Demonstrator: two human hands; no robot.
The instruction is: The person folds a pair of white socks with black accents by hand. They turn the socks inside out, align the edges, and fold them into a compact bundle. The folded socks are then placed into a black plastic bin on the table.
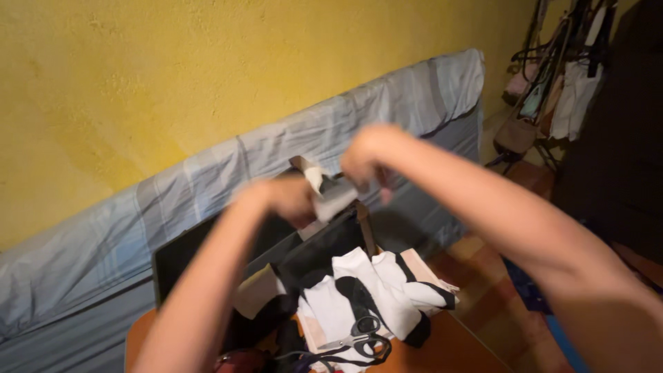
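My left hand point(280, 199) and my right hand point(369, 157) are raised in front of me, both gripping a small white and grey piece of fabric point(330, 197), blurred by motion. Below them lie several white socks with black bands point(373, 290) on an orange table point(449, 349). A pair of black-handled scissors point(359, 340) rests on the socks.
An open dark case or box point(207, 252) stands on the table behind the socks. A mattress in a grey-blue sheet point(290, 148) leans against the yellow wall point(173, 62). Bags and clothes hang on a rack point(559, 76) at the right. A dark red object point(242, 360) lies at the table's front.
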